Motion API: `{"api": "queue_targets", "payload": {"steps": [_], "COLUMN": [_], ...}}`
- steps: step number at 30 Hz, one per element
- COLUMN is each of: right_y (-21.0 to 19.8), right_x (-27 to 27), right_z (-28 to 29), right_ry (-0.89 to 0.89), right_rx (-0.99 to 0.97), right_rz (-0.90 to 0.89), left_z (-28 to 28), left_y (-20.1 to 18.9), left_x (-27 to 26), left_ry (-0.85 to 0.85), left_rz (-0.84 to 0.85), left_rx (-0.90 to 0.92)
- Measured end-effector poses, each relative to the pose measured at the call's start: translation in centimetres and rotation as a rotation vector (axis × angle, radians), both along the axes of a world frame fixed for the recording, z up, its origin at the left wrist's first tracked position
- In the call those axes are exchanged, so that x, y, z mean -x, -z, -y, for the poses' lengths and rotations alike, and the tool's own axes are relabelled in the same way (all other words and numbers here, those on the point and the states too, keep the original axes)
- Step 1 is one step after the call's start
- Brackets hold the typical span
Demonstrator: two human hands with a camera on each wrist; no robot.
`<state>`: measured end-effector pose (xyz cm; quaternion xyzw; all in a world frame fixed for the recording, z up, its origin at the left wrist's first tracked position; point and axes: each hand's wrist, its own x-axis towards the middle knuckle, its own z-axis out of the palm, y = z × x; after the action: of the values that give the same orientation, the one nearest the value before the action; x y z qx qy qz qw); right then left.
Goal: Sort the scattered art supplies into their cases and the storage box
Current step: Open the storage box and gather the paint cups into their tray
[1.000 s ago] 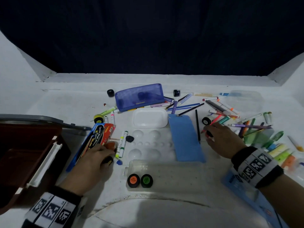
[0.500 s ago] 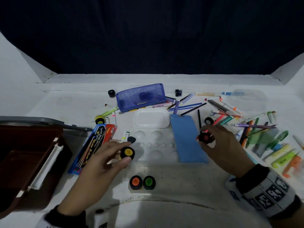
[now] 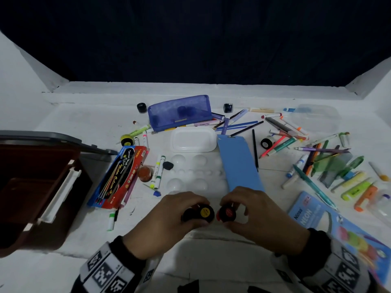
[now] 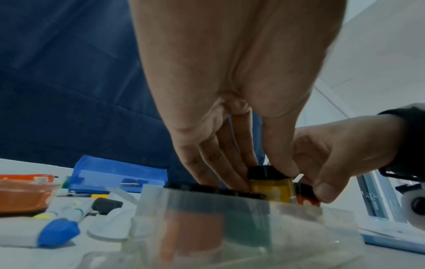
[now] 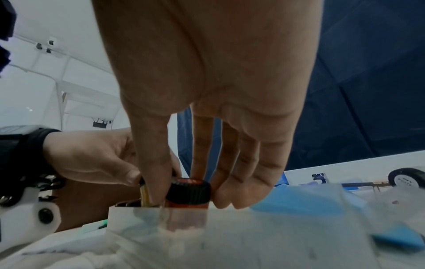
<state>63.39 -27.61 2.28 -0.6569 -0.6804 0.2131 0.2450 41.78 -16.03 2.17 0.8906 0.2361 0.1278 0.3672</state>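
Note:
My left hand point(image 3: 201, 212) pinches a yellow paint jar point(image 3: 204, 212) by its black cap point(image 4: 264, 172) and holds it upright at the rim of a clear plastic case point(image 4: 299, 227). Right beside it, my right hand point(image 3: 228, 211) grips a red paint jar point(image 3: 227, 212) round its ribbed black cap point(image 5: 188, 191), also upright and partly inside the case. Through the case wall I see an orange jar point(image 4: 190, 233) and a green jar point(image 4: 248, 227) standing inside. The two held jars almost touch.
An open brown storage box point(image 3: 31, 187) stands at the left, with a watercolour pencil box point(image 3: 118, 176) beside it. Behind my hands lie a blue card point(image 3: 239, 166), a white palette point(image 3: 193, 139) and a blue mesh pouch point(image 3: 179, 112). Markers point(image 3: 317, 155) litter the right side.
Both hands picked up a jar and came together at the near middle. The yellow and red jars now sit low at the clear case, beside the orange and green ones.

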Motion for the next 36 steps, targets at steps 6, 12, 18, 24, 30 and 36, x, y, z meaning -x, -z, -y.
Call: {"api": "queue_targets", "payload": {"steps": [6, 12, 18, 24, 30, 36], "right_y": [0.4, -0.5, -1.0, -1.3, -0.9, -1.5], "right_x": [0.3, 0.5, 1.0, 0.6, -0.4, -2.8], "right_z": [-0.2, -0.7, -1.5, -2.2, -1.9, -2.2], "right_ry": [-0.026, 0.003, -0.036, -0.060, -0.077, 0.105], "right_rx": [0.070, 0.171, 0.223, 0.271, 0.289, 0.055], "right_rz": [0.056, 0.100, 0.264, 0.301, 0.132, 0.008], "left_z": [-0.1, -0.9, -1.2, -1.1, -1.2, -5.5], "left_y": [1.1, 0.6, 0.6, 0.3, 0.6, -0.3], "left_x": [-1.0, -1.7, -1.7, -2.3, -1.0, 2.6], "left_ry": [0.099, 0.143, 0.107, 0.106, 0.031, -0.261], "left_rz": [-0.116, -0.203, -0.236, -0.268, -0.152, 0.007], "left_rx": [-0.104, -0.149, -0.130, -0.138, 0.001, -0.118]}}
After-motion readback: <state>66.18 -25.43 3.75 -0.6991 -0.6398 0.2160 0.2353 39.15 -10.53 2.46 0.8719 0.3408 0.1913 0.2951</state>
